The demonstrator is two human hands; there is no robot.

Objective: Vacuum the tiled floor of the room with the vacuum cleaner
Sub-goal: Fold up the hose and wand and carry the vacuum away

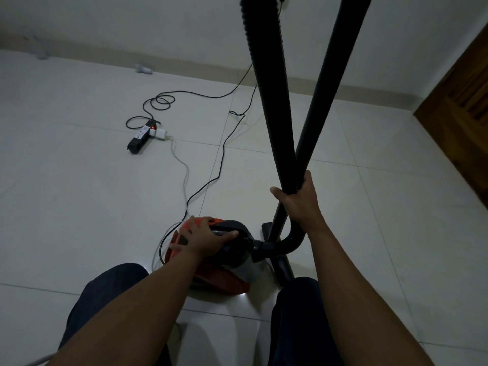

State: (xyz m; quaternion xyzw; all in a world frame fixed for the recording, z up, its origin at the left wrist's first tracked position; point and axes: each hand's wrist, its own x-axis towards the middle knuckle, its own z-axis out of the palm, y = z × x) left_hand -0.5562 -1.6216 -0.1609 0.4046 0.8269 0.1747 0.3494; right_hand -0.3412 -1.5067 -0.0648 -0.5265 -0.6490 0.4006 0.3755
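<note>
A red and black canister vacuum cleaner (227, 276) sits on the pale tiled floor (79, 207) between my knees. My left hand (200, 237) rests on top of its body, fingers spread over the red shell and the black handle. My right hand (298, 199) is closed around both the ribbed black hose (266, 88) and the smooth black wand (332, 75), which cross there and rise out of the top of the frame. The floor nozzle (281, 262) lies on the tiles to the right of the canister.
A black power strip (140, 137) with a lit red switch and a white adapter lies on the floor at the left. Black and white cords (221, 154) trail from it and from the wall toward the vacuum. A brown wooden door (459, 93) stands at the right.
</note>
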